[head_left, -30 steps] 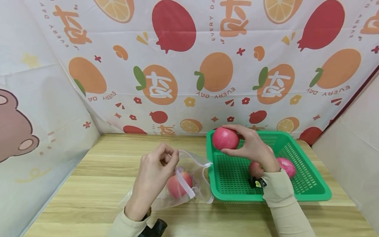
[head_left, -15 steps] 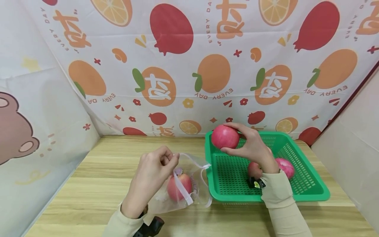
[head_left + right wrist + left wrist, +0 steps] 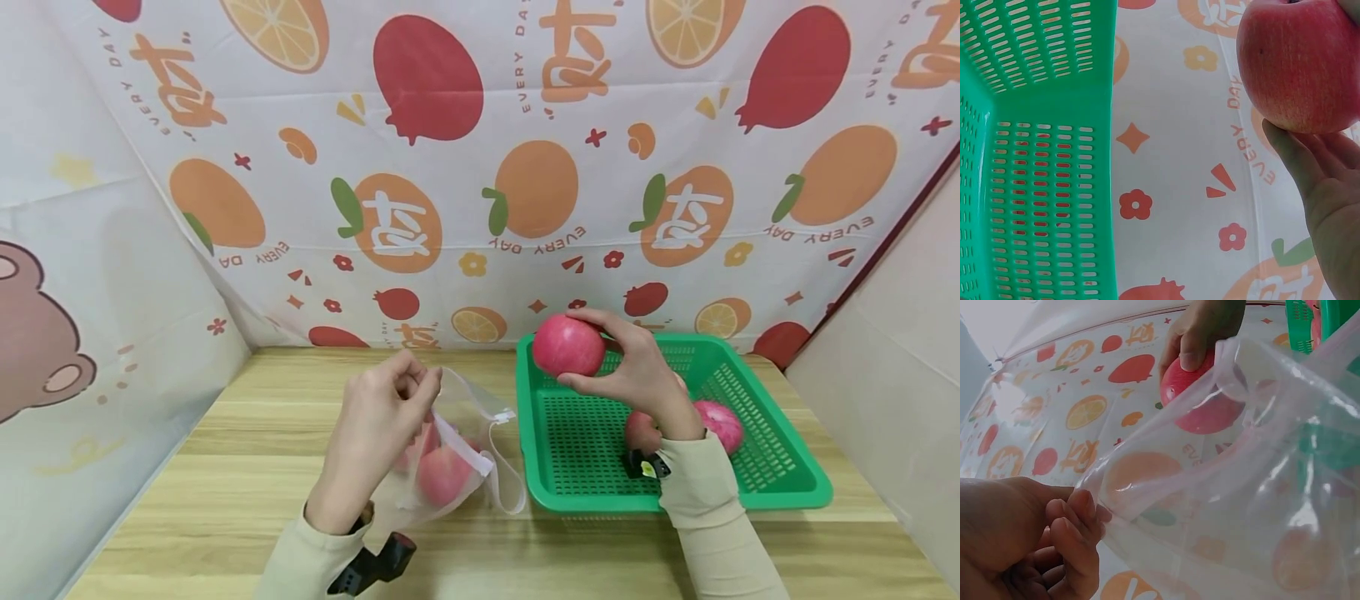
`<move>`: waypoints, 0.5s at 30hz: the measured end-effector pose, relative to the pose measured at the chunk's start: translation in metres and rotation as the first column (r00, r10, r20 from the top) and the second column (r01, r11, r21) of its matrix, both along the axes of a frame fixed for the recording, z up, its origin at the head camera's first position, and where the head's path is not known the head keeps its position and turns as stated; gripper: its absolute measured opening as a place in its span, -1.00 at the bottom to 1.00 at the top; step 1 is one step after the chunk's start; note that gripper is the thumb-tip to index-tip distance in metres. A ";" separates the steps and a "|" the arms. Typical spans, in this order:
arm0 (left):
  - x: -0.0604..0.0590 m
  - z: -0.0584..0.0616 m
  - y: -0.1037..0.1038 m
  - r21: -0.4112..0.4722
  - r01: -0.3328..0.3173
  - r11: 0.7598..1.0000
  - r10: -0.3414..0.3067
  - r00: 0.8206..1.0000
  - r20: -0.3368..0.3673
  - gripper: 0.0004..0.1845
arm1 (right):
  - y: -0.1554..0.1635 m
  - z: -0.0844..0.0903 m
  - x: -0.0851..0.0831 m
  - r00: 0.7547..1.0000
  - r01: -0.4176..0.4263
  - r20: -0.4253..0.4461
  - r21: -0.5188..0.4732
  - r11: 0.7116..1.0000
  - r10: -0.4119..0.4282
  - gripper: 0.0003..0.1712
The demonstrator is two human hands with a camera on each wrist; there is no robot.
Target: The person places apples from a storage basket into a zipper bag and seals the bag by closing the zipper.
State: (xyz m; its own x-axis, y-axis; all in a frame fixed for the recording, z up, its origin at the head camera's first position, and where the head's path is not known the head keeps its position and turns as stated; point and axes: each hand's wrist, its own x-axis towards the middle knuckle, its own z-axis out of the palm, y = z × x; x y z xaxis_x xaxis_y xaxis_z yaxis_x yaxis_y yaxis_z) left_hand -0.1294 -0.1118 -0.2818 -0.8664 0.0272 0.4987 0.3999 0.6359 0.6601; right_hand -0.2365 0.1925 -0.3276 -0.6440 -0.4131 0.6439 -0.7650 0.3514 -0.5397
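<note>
My left hand (image 3: pixel 378 429) pinches the rim of a clear zip bag (image 3: pixel 1254 506) between thumb and fingertips. The bag's mouth gapes toward the right, its slider at the corner. Red apple (image 3: pixel 444 477) shows through the plastic; folds make it unclear whether there is one or more. In my right hand (image 3: pixel 637 367) a pink-red apple (image 3: pixel 567 346) is gripped between thumb and fingers, above the far left corner of the green basket (image 3: pixel 528 442). The right wrist view shows this apple (image 3: pixel 1300 65) close up, its stem end upward.
More apples lie in the basket, one pink apple (image 3: pixel 720 427) at its right and another (image 3: pixel 642 432) partly behind my right wrist. The basket stands on a wooden table (image 3: pixel 277 433). A fruit-print cloth (image 3: pixel 480 167) hangs behind the table, with pale cloths at both sides.
My left hand has risen slightly, pulling the bag's rim upward, and the bag with its contents has shifted left. My right hand keeps hold of the apple in nearly the same place.
</note>
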 end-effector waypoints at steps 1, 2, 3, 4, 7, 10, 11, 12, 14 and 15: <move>0.000 0.001 0.000 0.013 0.001 1.000 -0.001 1.000 0.011 -0.75 | 0.000 0.000 0.000 1.000 -0.001 0.002 -0.002 1.000 0.001 -0.08; -0.001 0.001 0.000 0.024 0.001 1.000 -0.001 1.000 0.022 -0.75 | 0.000 0.000 0.000 1.000 -0.002 0.003 -0.005 1.000 0.002 -0.08; -0.001 0.002 0.001 0.035 0.000 0.999 -0.001 0.999 0.036 -0.76 | 0.000 0.000 0.000 1.000 -0.002 0.005 -0.009 1.000 0.002 -0.08; -0.001 0.003 0.001 0.045 -0.002 0.999 -0.001 0.999 0.050 -0.76 | 0.000 0.000 0.000 1.000 -0.002 0.006 -0.012 1.000 0.002 -0.08; -0.001 0.005 0.002 0.064 -0.009 0.998 0.004 0.996 0.088 -0.77 | 0.001 0.000 0.001 1.000 -0.003 0.009 -0.023 1.000 0.004 -0.07; -0.001 0.007 0.003 0.080 -0.017 0.997 0.008 0.994 0.105 -0.78 | 0.001 0.000 0.001 1.000 -0.003 0.011 -0.033 0.999 0.004 -0.07; -0.001 0.007 0.003 0.084 -0.017 0.996 0.008 0.994 0.107 -0.78 | 0.000 0.000 0.002 1.000 -0.004 0.008 -0.036 0.999 0.004 -0.07; -0.001 0.007 0.003 0.087 -0.016 0.996 0.007 0.994 0.106 -0.78 | 0.000 0.000 0.002 1.000 -0.005 0.006 -0.040 0.999 0.005 -0.07; -0.001 0.007 0.004 0.091 -0.012 0.996 0.002 0.995 0.105 -0.78 | -0.001 0.001 0.002 1.000 -0.013 -0.003 -0.048 0.999 0.012 -0.07; -0.001 0.007 0.004 0.090 -0.009 0.996 0.000 0.995 0.103 -0.78 | -0.001 0.001 0.002 1.000 -0.018 -0.008 -0.051 0.999 0.017 -0.06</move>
State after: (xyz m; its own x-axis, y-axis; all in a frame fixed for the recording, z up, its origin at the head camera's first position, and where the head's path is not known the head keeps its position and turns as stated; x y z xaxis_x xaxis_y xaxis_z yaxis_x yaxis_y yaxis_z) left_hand -0.1306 -0.1081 -0.2746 -0.9131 -0.0179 0.4073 0.3243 0.5735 0.7523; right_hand -0.2340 0.1911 -0.3265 -0.6316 -0.3911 0.6694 -0.7752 0.3101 -0.5503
